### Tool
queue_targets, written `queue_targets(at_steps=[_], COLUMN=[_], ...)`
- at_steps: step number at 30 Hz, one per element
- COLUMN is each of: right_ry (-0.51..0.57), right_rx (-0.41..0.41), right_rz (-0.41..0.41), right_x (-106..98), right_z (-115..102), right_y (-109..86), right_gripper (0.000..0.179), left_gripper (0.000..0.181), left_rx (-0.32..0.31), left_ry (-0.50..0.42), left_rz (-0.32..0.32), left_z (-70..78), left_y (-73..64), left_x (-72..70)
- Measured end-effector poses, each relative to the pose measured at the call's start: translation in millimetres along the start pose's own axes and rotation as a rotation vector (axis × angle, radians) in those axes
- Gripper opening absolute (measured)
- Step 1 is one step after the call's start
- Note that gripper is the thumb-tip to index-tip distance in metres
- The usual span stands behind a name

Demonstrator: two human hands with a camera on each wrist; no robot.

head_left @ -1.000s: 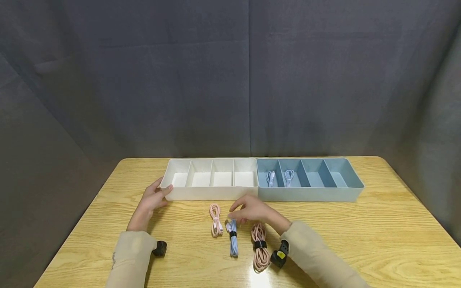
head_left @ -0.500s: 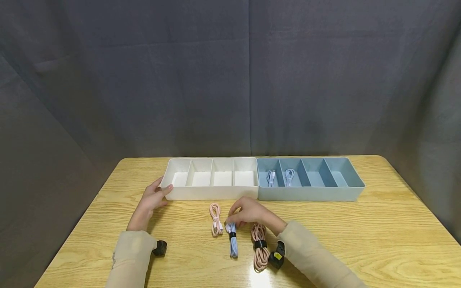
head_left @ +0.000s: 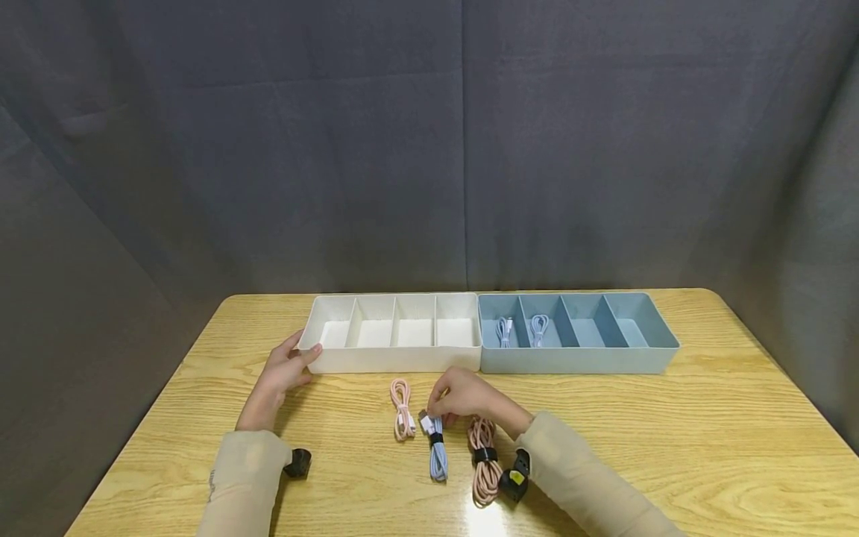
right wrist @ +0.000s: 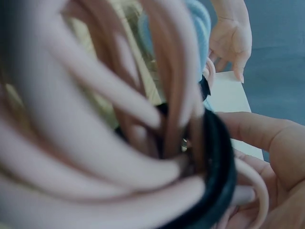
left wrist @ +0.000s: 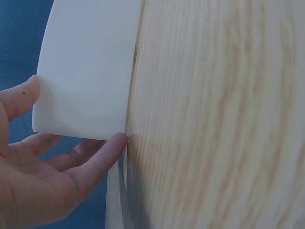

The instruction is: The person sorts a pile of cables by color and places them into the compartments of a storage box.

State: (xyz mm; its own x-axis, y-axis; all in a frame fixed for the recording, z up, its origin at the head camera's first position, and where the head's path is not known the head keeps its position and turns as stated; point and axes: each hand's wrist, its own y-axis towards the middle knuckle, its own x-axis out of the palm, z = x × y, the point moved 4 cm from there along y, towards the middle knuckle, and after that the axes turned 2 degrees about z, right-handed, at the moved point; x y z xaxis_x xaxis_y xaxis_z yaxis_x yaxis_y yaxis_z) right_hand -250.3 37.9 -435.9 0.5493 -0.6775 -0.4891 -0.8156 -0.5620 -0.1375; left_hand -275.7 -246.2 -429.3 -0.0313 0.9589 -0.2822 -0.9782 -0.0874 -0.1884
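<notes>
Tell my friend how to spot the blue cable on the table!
Look on the table for the white box. In front of it, between two pink cables, lies the blue cable, with the right hand at its far end. It wears a black strap and, unlike its two neighbours, it's blue.

A thick pink cable bundle (right wrist: 109, 157) fills most of the right wrist view, very close and blurred. One black strap (right wrist: 221, 167) goes around it. Behind its loops, near the top, there is a light blue cable (right wrist: 202, 28). At the right side is the right hand (right wrist: 283, 162), its fingers passing behind the strap; what these fingertips touch, I cannot say with certainty. Farther away, the left hand (right wrist: 231, 38) touches the end of a white box (right wrist: 231, 95). A dark cloth (right wrist: 281, 57) makes the background.
</notes>
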Motion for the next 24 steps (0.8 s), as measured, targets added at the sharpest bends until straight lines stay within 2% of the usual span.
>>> queue_targets(at_steps=[9, 17, 24], right_ry=[0.123, 0.080, 0.105], right_rx=[0.032, 0.057, 0.010], right_rz=[0.038, 0.064, 0.052], right_x=[-4, -6, -10], right_z=[-1, 1, -1], right_y=[-3.1, -3.0, -5.6], right_gripper=[0.009, 0.008, 0.011], left_gripper=[0.065, 0.065, 0.065], left_rx=[-0.011, -0.013, -0.013], left_ry=[-0.008, -0.007, -0.014], left_rz=[-0.016, -0.013, -0.010], left_z=[1.3, 0.5, 0.5], left_y=[-1.1, 0.2, 0.2], left_x=[0.2, 0.3, 0.3])
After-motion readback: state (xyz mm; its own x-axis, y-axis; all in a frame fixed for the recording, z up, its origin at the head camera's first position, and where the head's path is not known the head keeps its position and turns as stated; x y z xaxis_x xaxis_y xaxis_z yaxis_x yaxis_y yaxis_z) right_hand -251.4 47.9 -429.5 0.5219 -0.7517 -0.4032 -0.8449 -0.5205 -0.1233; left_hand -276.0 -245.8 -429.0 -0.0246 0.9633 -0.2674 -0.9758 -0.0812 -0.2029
